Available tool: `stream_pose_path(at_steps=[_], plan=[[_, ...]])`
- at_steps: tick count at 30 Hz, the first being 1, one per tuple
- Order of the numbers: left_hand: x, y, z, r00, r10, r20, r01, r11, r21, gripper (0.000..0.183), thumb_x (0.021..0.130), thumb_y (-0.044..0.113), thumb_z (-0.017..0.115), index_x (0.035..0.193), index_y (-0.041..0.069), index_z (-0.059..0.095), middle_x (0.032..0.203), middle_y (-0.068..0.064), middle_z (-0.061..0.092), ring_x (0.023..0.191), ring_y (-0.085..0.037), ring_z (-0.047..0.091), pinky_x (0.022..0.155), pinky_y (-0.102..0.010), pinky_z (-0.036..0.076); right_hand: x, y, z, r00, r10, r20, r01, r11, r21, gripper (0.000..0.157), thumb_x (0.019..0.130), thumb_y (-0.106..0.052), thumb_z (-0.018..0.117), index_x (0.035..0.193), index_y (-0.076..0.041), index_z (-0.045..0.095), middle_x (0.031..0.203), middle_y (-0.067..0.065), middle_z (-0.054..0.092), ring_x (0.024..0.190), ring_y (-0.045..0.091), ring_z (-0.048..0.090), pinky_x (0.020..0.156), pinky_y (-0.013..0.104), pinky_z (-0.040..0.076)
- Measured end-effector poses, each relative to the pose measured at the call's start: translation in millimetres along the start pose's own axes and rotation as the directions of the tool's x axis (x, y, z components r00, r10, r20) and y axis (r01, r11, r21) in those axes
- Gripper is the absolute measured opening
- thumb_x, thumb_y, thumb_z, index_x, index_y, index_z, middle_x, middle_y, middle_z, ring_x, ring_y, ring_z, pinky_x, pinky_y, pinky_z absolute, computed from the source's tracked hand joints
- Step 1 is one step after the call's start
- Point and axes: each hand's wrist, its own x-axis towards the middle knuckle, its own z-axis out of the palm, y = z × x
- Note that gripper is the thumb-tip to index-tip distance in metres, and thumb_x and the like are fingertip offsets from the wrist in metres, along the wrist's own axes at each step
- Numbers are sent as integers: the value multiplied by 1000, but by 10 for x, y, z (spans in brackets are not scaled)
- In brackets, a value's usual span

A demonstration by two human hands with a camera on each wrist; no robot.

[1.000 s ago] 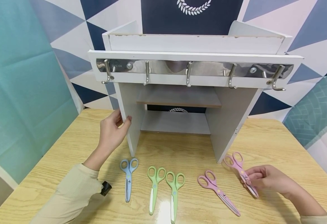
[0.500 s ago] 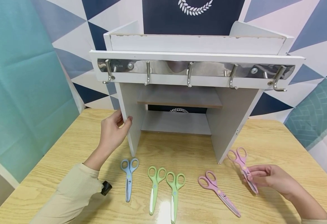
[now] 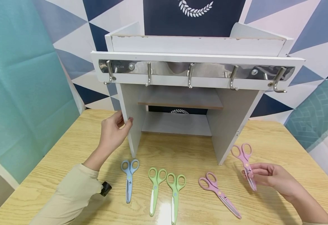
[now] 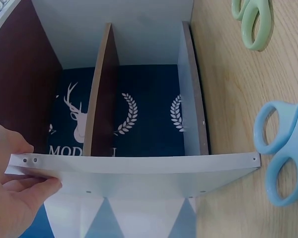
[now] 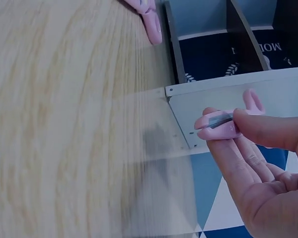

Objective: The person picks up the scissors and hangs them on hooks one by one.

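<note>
My left hand (image 3: 112,130) grips the front edge of the left side panel of a white shelf unit (image 3: 125,103), thumb inside and fingers outside. In my right hand (image 3: 274,179) a pair of pink scissors (image 3: 245,162) is pinched by the blade end, handles pointing up and away, close beside the unit's right panel. The right wrist view shows the pink scissors (image 5: 221,124) between thumb and fingers, raised over the table. A second pair of pink scissors (image 3: 219,194) lies on the table, left of that hand. Blue scissors (image 3: 129,179) lie below my left hand.
Two pairs of green scissors (image 3: 154,189) lie side by side at the table's front middle. Above the unit's opening, a rail with several metal hooks (image 3: 189,75) juts forward. A patterned wall cloth (image 3: 76,37) hangs behind. The wooden table (image 3: 68,140) carries everything.
My right hand has tilted the pink scissors more upright, and their handles have swung up and to the right. My left hand keeps its grip on the panel.
</note>
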Motion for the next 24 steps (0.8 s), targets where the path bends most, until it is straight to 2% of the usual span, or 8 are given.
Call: stream_pose_path(at_steps=[6, 12, 19, 24], plan=[[2, -5, -14, 1000, 9, 9, -9, 1000, -9, 29, 89, 3, 57, 116, -6, 64, 112, -26, 69, 107, -33, 67, 92, -39, 55, -8, -62, 32, 998, -65, -21, 65, 997, 35, 43, 95, 7, 46, 112, -27, 67, 103, -7, 76, 98, 2, 70, 79, 12, 55], [1, -1, -19, 1000, 10, 8, -10, 1000, -10, 29, 89, 3, 57, 116, -7, 64, 112, -26, 69, 107, -34, 67, 92, -39, 55, -11, -136, 49, 996, -78, -46, 82, 992, 91, 47, 96, 9, 44, 115, -27, 67, 104, -6, 75, 99, 3, 70, 80, 13, 56], [5, -15, -19, 1000, 2, 10, -2, 1000, 2, 30, 90, 4, 58, 117, -6, 64, 112, -26, 69, 107, -33, 67, 92, -39, 55, -22, -208, 86, 992, -75, -97, 84, 992, 93, 46, 95, 10, 45, 112, -26, 69, 103, -5, 76, 97, 4, 71, 80, 11, 55], [3, -20, -15, 1000, -5, 17, 4, 1000, 5, 29, 90, 4, 57, 116, -6, 64, 112, -26, 69, 107, -34, 67, 92, -39, 55, -27, -233, 105, 991, -102, -92, 115, 983, 145, 48, 94, 12, 43, 114, -24, 68, 104, -4, 75, 98, 5, 71, 82, 11, 55]])
